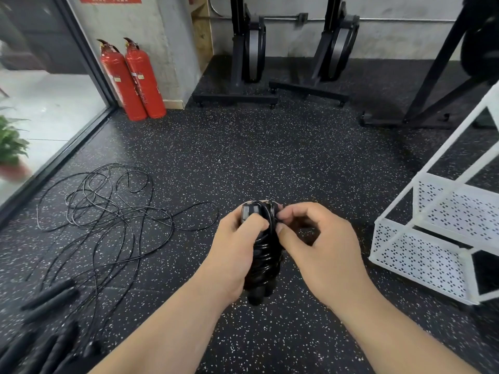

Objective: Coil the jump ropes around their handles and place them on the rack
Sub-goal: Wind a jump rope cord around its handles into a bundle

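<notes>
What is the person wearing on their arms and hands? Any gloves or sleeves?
Nothing at all. The left hand and the right hand are bare, with no gloves and no rings to be seen. The left forearm and the right forearm are bare too: no sleeve, watch or bracelet shows down to the bottom edge of the picture.

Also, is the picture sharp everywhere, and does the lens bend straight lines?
Head view: the left hand, right hand and coiled rope are sharp; the loose handles at lower left are blurred; the white rack leans, a wide-angle effect; the plant behind the glass looks hazy.
</notes>
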Available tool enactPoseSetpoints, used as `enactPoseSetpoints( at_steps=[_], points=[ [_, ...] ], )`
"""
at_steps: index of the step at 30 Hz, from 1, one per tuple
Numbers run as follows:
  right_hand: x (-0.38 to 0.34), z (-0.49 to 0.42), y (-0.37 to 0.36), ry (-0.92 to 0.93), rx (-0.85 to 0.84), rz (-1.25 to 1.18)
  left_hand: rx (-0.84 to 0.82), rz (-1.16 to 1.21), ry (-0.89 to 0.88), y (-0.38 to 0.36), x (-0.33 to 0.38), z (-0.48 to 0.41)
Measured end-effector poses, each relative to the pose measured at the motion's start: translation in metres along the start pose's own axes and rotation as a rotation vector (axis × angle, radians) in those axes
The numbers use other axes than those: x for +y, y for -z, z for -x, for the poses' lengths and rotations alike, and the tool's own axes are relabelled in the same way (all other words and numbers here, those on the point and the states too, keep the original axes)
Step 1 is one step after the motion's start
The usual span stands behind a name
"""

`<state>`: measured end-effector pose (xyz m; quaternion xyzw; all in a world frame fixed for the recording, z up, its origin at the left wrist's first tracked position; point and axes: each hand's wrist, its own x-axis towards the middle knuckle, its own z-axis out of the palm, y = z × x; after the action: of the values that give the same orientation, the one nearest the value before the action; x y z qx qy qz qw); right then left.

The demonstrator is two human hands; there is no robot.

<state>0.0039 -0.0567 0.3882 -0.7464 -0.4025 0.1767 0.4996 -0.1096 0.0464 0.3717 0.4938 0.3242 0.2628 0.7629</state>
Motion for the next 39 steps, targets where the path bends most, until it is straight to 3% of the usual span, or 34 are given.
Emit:
enactPoseSetpoints(
  at_steps=[9,15,19,24,29,34,39],
  points=[
    [0.008,-0.010,0.005,-0.101,-0.237,0.209,0.005,-0.125,0.052,0.002,-0.006,-0.001],
    [0.002,-0.006,0.003,-0.111,-0.232,0.307,0.080,-0.078,0.130,-0.006,-0.011,-0.003],
    [0.004,-0.002,0.004,-0.084,-0.124,0.279,0.082,-0.079,0.133,-0.009,-0.014,-0.004],
    [0.011,-0.004,0.008,-0.114,-0.058,0.080,0.064,-0.060,0.178,-0.011,-0.014,-0.002],
    [0.009,0.000,0.001,-0.096,-0.107,-0.097,0.113,0.032,0.252,-0.013,-0.011,-0.002],
    [0.009,0.004,-0.005,-0.012,-0.140,-0.033,0.133,0.021,0.199,-0.013,-0.011,-0.003],
    [0.016,-0.007,-0.003,-0.030,-0.263,-0.026,0.089,0.040,0.254,0.001,-0.010,-0.005]
  ],
)
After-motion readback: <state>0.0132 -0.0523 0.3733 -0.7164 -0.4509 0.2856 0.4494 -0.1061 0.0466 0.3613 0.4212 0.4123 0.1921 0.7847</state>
